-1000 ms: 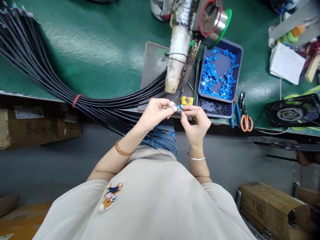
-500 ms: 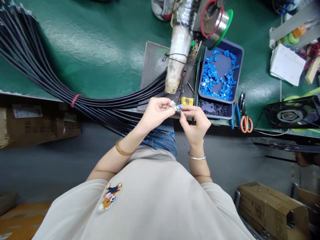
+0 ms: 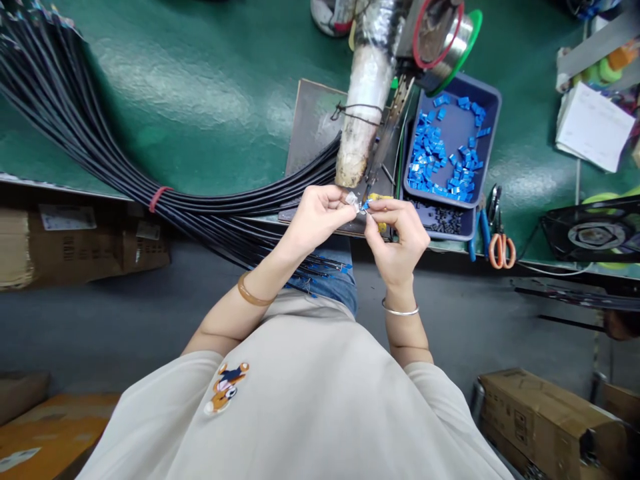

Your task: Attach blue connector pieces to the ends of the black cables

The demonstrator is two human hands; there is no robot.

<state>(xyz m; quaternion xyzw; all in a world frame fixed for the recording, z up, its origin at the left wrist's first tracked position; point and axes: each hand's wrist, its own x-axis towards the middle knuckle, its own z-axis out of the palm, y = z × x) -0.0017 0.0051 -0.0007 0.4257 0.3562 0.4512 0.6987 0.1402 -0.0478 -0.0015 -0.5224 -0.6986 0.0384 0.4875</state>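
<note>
My left hand (image 3: 323,217) is closed in a pinch, with a small whitish piece (image 3: 352,199) at its fingertips. Facing it, my right hand (image 3: 400,230) pinches close to a tiny blue connector (image 3: 367,205), thumb and forefinger nearly meeting. The fingertips of both hands almost touch, and which hand bears the connector's weight is hard to tell. Just above them the soldering iron (image 3: 373,170) points down toward the connector. A yellow sponge (image 3: 383,227) is partly hidden behind my right fingers.
Black cables (image 3: 210,205), tied with a red band (image 3: 159,198), sweep in from the left. A tray of blue connectors (image 3: 493,133) rests over another tray of small black parts (image 3: 445,220). Orange-handled scissors (image 3: 501,250), blue-handled pliers (image 3: 485,233) and a fan (image 3: 590,230) lie rightward.
The view has shifted, so the bench appears farther right. Both hands have edged up toward the soldering iron with the blue connector, and my right fingers cover more of the yellow sponge.
</note>
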